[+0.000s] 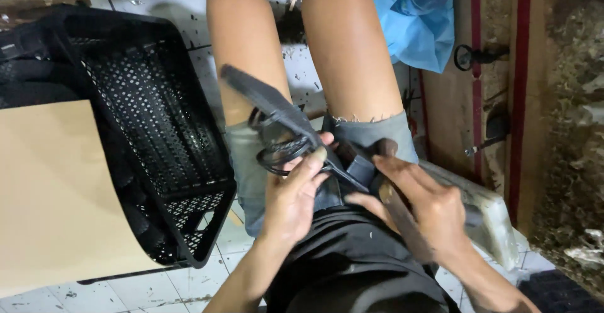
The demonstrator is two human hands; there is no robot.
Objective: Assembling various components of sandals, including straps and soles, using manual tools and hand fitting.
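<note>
I sit with my knees apart and look down at my lap. My left hand [294, 193] grips a dark strap assembly [270, 102] with a wire loop and buckle, its long strap end sticking up to the left over my thigh. My right hand [423, 205] holds a dark wooden-handled tool [395, 206] whose tip meets the strap's small block near my left fingers. Both hands are close together over my grey shorts [377, 134].
A black perforated plastic crate [148, 108] stands at my left, with a tan cardboard sheet [53, 193] leaning in it. A blue bag with a plastic bottle [418, 17] lies ahead on the tiled floor. A pale block [494, 215] and a wooden door frame [522, 99] are at right.
</note>
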